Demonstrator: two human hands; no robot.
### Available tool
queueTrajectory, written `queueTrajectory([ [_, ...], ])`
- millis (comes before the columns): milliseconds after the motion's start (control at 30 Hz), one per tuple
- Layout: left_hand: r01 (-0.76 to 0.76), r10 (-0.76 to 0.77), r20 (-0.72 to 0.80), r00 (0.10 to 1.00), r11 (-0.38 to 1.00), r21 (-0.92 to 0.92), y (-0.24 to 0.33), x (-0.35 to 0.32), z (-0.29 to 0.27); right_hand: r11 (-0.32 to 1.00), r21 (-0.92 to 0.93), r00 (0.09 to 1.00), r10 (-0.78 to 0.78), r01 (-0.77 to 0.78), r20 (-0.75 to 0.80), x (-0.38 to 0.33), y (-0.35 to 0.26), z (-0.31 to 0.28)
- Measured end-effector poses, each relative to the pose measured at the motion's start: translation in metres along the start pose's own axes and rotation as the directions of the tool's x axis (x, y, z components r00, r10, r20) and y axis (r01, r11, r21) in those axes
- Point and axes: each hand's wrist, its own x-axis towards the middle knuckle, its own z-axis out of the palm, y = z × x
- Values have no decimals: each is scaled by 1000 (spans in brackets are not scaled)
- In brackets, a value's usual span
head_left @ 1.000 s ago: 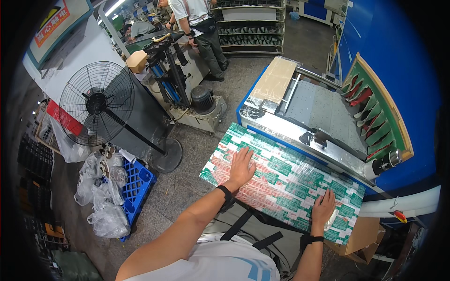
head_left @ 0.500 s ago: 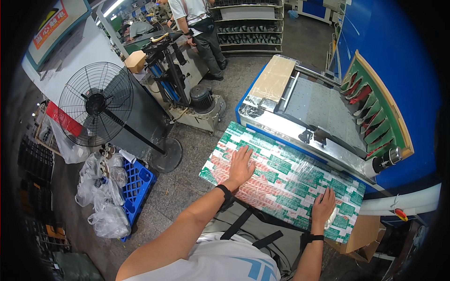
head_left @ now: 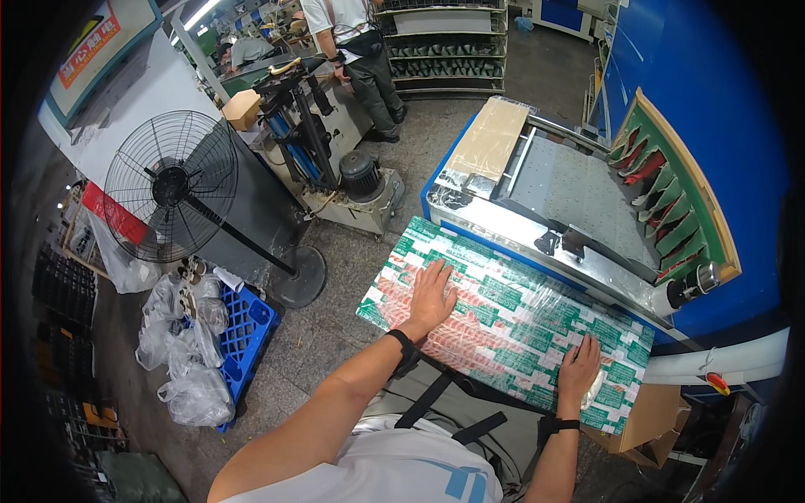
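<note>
In front of me is a board (head_left: 503, 317) wrapped in green, white and red printed film, jutting out from the near side of a blue-framed machine. My left hand (head_left: 433, 300) lies flat on its left part, fingers spread and pointing away from me. Near the right end, my right hand (head_left: 579, 370) rests on the same board with its fingers stretched out. Neither hand grips anything. Beside the right hand's wrist a small shiny patch shows at the board's near edge.
The machine (head_left: 570, 180) has a grey bed and, on its right, a wooden-framed rack (head_left: 688, 193) of green and red pieces. A pedestal fan (head_left: 172, 186) and a blue crate (head_left: 251, 335) with plastic bags stand left. An opened cardboard box (head_left: 650, 423) sits right. Another person (head_left: 360, 63) stands beyond.
</note>
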Motion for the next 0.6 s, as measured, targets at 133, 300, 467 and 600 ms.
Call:
queueTrajectory([
  [133,0,0,7,1000,1000,-1,1,1,3,1000,-12,1000,11,-11,3,-1,3,1],
  [300,-18,18,-43,999,1000,6,0,0,2,1000,-5,1000,5,-5,9,1,3,3],
  [467,-25,25,-46,999,1000,14,-1,1,3,1000,-4,1000,6,-6,1,0,3,3],
  [600,-27,27,-49,998,1000,8,-1,0,3,1000,5,1000,1,-1,-7,-1,3,3],
])
